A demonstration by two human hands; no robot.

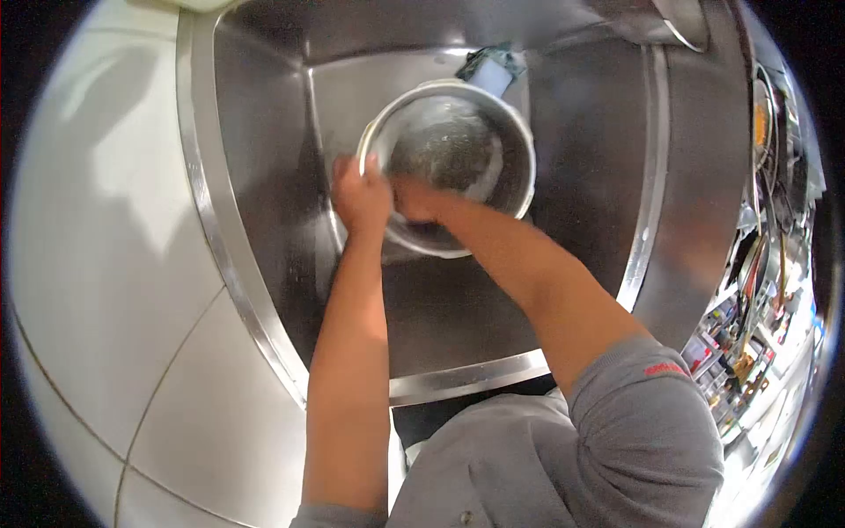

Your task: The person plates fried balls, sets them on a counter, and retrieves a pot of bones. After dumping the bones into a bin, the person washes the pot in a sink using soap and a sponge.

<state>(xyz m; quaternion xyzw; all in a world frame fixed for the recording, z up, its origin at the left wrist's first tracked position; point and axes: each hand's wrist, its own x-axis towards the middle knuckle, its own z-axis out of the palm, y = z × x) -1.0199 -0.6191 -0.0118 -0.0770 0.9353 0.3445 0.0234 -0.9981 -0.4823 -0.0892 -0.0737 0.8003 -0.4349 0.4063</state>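
Observation:
A round metal pot stands in the deep steel sink, its open top facing me and its inside looking wet. My left hand is closed around the pot's left rim. Inside the pot, my right hand reaches down against the lower left wall. It is smeared by motion, and its fingers are hidden, so I cannot see whether it holds anything. Behind the pot lies a dark green, crumpled item with a pale bluish block, perhaps a scouring pad.
White tiles run along the left side, meeting the sink's raised metal edge. A curved metal piece juts in at the upper right. Beyond the sink on the right are crowded shelves with utensils.

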